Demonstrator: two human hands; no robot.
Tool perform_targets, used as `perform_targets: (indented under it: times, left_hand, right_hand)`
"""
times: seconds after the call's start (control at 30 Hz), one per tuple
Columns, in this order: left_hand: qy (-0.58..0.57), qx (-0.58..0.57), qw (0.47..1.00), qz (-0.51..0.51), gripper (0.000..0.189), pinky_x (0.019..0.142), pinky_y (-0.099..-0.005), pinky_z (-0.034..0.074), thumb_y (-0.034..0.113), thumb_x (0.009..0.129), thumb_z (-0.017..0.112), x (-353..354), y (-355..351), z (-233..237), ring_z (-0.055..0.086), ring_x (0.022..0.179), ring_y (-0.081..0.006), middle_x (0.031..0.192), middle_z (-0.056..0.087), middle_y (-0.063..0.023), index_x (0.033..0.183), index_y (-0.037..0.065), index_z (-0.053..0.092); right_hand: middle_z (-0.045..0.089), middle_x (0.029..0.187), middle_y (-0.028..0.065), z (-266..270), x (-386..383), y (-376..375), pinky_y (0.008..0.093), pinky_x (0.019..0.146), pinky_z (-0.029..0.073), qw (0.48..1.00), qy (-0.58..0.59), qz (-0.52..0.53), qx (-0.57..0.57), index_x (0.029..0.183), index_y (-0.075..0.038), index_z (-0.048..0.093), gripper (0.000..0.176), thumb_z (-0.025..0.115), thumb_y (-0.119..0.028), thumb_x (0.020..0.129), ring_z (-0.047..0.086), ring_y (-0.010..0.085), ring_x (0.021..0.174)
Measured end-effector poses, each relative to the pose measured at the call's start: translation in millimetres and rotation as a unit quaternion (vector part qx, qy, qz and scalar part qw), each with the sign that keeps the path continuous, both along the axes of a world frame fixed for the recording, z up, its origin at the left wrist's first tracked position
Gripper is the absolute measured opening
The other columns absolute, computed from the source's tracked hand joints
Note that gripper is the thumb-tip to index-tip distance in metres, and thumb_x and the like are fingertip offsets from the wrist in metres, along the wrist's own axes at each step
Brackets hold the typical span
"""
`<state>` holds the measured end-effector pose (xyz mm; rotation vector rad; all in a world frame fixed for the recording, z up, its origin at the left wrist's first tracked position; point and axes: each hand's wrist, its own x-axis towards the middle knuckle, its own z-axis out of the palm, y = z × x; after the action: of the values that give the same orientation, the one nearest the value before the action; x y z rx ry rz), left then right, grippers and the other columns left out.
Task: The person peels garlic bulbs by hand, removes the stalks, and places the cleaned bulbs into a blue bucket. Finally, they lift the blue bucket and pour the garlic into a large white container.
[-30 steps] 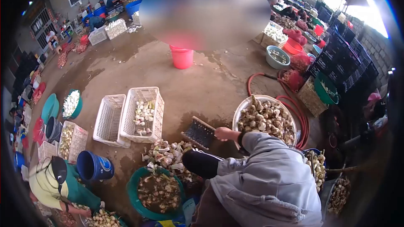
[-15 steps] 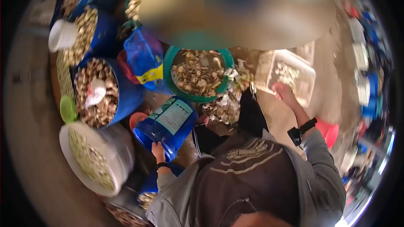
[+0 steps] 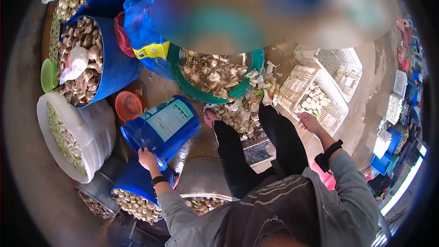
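Note:
My left hand point(image 3: 147, 158) grips the rim of a blue bucket point(image 3: 183, 112) with a white and pale-green label. The bucket is tilted, its mouth toward the lower left; its inside barely shows. My right hand point(image 3: 310, 123) is closed beside a white plastic crate point(image 3: 336, 118) holding several pale, roundish pieces point(image 3: 314, 100). Whatever its curled fingers hold, if anything, is hidden. In front of my legs, a green tub point(image 3: 194, 92) contains brownish-white bulb-like pieces point(image 3: 212, 71). Leafy trimmings point(image 3: 238, 116) lie between my feet and the tub.
Left of me stand a blue barrel point(image 3: 116, 71) of brown knobbly pieces, a white tub point(image 3: 101, 123) of pale-green pieces and a small red bucket point(image 3: 129, 105). A blue bag point(image 3: 139, 18) leans behind. Another white crate point(image 3: 350, 75) lies to the right. Large blurred patches hide the top.
My view has shifted, so more of my legs and the containers beside me show. My left hand keeps its hold on the blue bucket. My right hand has drawn back slightly from the crate.

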<state>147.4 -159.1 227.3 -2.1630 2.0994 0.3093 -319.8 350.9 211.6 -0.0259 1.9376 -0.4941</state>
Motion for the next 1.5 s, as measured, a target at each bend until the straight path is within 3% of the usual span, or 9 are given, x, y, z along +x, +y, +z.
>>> perform_targets:
  times: [0.27,0.47,0.57,0.7,0.77,0.87,1.0,1.13,1.5]
  left_hand:
    - [0.032,0.021,0.999,-0.002,0.023,0.064,-0.0467,0.047,0.022,0.085,0.061,-87,62,-112,0.063,0.076,-0.0371,0.081,0.065,-0.0188,0.102,0.006,0.059]
    - [0.014,-0.054,0.979,-0.194,0.038,0.087,-0.0439,0.04,0.021,0.081,0.062,-154,116,-142,0.052,0.105,-0.0359,0.11,0.06,-0.0153,0.116,0.009,0.057]
    - [0.093,-0.112,0.947,-0.285,0.047,0.094,-0.0479,0.033,0.019,0.078,0.065,-190,130,-142,0.047,0.11,-0.038,0.113,0.056,-0.019,0.121,0.004,0.053]
    - [0.318,0.27,0.839,-0.35,0.024,0.083,-0.0396,0.044,0.012,0.083,0.059,-251,154,-221,0.057,0.093,-0.0317,0.1,0.062,-0.0141,0.106,0.006,0.06]
    - [0.342,0.279,0.788,-0.429,0.022,0.08,-0.0374,0.046,0.013,0.085,0.058,-283,147,-271,0.059,0.09,-0.0316,0.099,0.063,-0.014,0.107,0.008,0.061]
    - [0.395,0.261,0.767,-0.433,0.024,0.082,-0.0372,0.047,0.011,0.086,0.058,-332,131,-318,0.059,0.095,-0.032,0.1,0.063,-0.0146,0.108,0.005,0.06]
    - [0.444,0.187,0.795,-0.367,0.053,0.083,-0.0359,0.048,0.009,0.082,0.065,-378,108,-339,0.057,0.099,-0.0264,0.12,0.051,-0.0141,0.131,0.006,0.044]
    - [0.499,0.096,0.801,-0.315,0.071,0.085,-0.0398,0.047,0.02,0.076,0.074,-394,108,-314,0.051,0.107,-0.0355,0.119,0.043,-0.0198,0.135,0.01,0.036]
    - [0.3,-0.218,0.778,-0.507,0.066,0.066,-0.0368,0.049,0.017,0.061,0.081,-322,132,-177,0.056,0.079,-0.0288,0.09,0.048,-0.0115,0.12,0.01,0.053]
  right_hand:
    - [0.059,0.08,0.0033,-56,24,-105,0.0236,0.058,0.047,0.99,-0.075,-0.049,-0.111,0.11,-0.008,0.055,0.019,0.05,-0.017,0.094,0.054,0.0089,0.063]
    - [0.063,0.093,0.0138,-218,-17,-187,0.0399,0.081,0.048,0.931,0.104,0.333,-0.111,0.1,-0.009,0.06,0.021,0.054,-0.011,0.08,0.062,0.0297,0.089]
    - [0.055,0.11,0.0093,-302,-65,-220,0.0392,0.084,0.047,0.821,0.351,0.435,-0.116,0.107,-0.012,0.058,0.027,0.054,-0.011,0.08,0.055,0.0282,0.104]
    - [0.051,0.118,0.0048,-351,-102,-273,0.0399,0.084,0.047,0.748,0.462,0.44,-0.183,0.114,-0.015,0.056,0.03,0.05,-0.014,0.084,0.049,0.027,0.108]
    - [0.053,0.117,0.0029,-387,-115,-274,0.0437,0.083,0.045,0.528,0.537,0.638,-0.161,0.116,-0.015,0.057,0.031,0.049,-0.018,0.086,0.049,0.0272,0.105]
    - [0.056,0.116,0.0023,-426,-114,-289,0.0466,0.084,0.044,0.62,0.372,0.691,0.009,0.118,-0.015,0.058,0.033,0.045,-0.022,0.088,0.049,0.0282,0.108]
    - [0.057,0.111,0.0068,-362,-110,-330,0.0365,0.081,0.046,0.893,0.072,0.297,-0.332,0.121,-0.006,0.051,0.041,0.058,-0.028,0.088,0.056,0.0227,0.099]
    - [0.054,0.107,0.0014,-315,-58,-332,0.0208,0.07,0.044,0.849,-0.09,-0.008,-0.521,0.127,-0.004,0.043,0.045,0.052,-0.034,0.095,0.052,0.0083,0.091]
    - [0.056,0.085,0.0175,-229,11,-305,0.0394,0.065,0.051,0.804,0.195,0.167,-0.536,0.104,-0.001,0.049,0.026,0.041,-0.025,0.097,0.06,0.0291,0.075]
